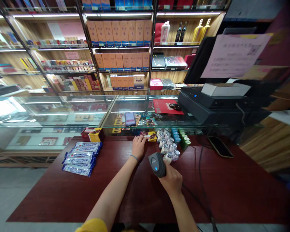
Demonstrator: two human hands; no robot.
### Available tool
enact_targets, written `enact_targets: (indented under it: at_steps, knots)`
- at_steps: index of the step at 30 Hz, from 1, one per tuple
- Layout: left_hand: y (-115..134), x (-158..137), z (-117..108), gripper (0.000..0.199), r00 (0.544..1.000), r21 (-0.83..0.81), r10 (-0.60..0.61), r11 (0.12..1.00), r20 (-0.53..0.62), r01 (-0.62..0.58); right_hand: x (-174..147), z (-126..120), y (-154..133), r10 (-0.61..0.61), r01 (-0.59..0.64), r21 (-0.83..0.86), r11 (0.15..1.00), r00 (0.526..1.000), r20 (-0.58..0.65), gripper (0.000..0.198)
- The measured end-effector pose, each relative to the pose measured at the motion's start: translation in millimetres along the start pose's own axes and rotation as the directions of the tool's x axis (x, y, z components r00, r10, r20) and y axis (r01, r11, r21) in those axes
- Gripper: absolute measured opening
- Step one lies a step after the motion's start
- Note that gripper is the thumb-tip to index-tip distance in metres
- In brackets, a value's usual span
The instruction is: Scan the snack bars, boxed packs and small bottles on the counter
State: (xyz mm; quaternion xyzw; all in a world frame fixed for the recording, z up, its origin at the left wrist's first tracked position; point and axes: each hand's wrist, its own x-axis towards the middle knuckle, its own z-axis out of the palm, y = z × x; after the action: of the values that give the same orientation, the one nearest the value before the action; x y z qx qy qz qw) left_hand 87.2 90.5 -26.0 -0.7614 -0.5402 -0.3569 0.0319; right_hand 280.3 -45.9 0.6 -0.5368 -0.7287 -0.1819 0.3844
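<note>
In the head view my right hand (172, 180) grips a dark barcode scanner (157, 165) by its handle, above the brown table. A small blue light shows on the scanner. My left hand (138, 145) reaches to the table's far side, its fingers curled on the left end of a red and yellow packet (152, 136). Right of that packet stand several small silver-topped jars (168, 141) in rows, then blue packs (176, 136) and green packs (184, 139). A stack of similar red and yellow packets (93, 134) and several blue and white sachets (82, 158) lie to the left.
A phone (220, 147) and a black cable (200, 170) lie on the table (125, 209) at right. Behind it stands a glass display counter (116, 109) with a mouse (175, 106) on top. A monitor (198, 61) stands at right, with stocked shelves (120, 48) beyond.
</note>
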Motion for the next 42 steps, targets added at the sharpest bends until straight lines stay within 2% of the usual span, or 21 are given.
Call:
enact_targets:
  at_steps: [3,6,8,10,12,14,16,18,20,23,28,35,39,42]
  knots:
    - [-1,1,-4,0.033,0.997,-0.112,0.026,0.993,-0.069,-0.034,0,1,0,-0.003,0.003,-0.009,1.000,1.000,-0.003,0.027]
    - [2,-3,-15,0.028,0.988,-0.261,-0.032,0.965,-0.154,-0.009,0,1,1,-0.017,0.017,-0.009,1.000,1.000,-0.013,0.028]
    - [3,-8,-27,0.026,0.971,-0.389,-0.144,0.919,-0.193,0.059,2,-1,0,-0.037,0.037,-0.011,0.999,0.999,-0.026,0.028]
    - [1,-15,-42,0.025,0.929,-0.529,-0.323,0.828,-0.182,0.185,4,-4,-1,-0.060,0.059,-0.014,0.998,0.998,-0.035,0.028]
    - [-5,-26,-57,0.027,0.855,-0.671,-0.515,0.654,-0.059,0.348,6,-7,-2,-0.073,0.072,-0.016,0.997,0.997,-0.040,0.027]
    - [-15,-40,-68,0.037,0.767,-0.781,-0.621,0.394,0.162,0.485,7,-8,-3,-0.074,0.074,-0.011,0.997,0.997,-0.030,0.026]
    - [-24,-55,-76,0.047,0.703,-0.830,-0.624,0.152,0.341,0.537,7,-8,-3,-0.067,0.067,0.009,0.998,0.998,0.015,0.029]
    - [-32,-67,-80,0.053,0.682,-0.854,-0.612,0.020,0.401,0.520,6,-7,-5,-0.072,0.067,0.052,0.996,0.992,0.101,0.034]
    - [-35,-74,-80,0.052,0.682,-0.876,-0.617,-0.026,0.393,0.481,4,-6,-7,-0.075,0.054,0.100,0.993,0.974,0.214,0.039]
    - [-34,-76,-80,0.050,0.687,-0.889,-0.619,-0.040,0.380,0.456,2,-9,-12,-0.051,0.000,0.153,0.988,0.944,0.326,0.042]
    - [-32,-73,-80,0.047,0.689,-0.879,-0.604,-0.039,0.399,0.475,3,-16,-20,-0.009,-0.061,0.202,0.977,0.945,0.328,0.045]
    - [-37,-74,-79,0.049,0.700,-0.881,-0.570,-0.098,0.430,0.462,7,-16,-30,-0.017,-0.081,0.250,0.965,0.930,0.366,0.044]
    - [-35,-72,-85,0.044,0.696,-0.901,-0.586,-0.155,0.415,0.406,11,-16,-37,-0.026,-0.077,0.252,0.965,0.924,0.382,0.043]
    - [-35,-72,-92,0.043,0.718,-0.902,-0.546,-0.253,0.432,0.350,15,-16,-42,-0.050,-0.055,0.266,0.962,0.927,0.372,0.041]
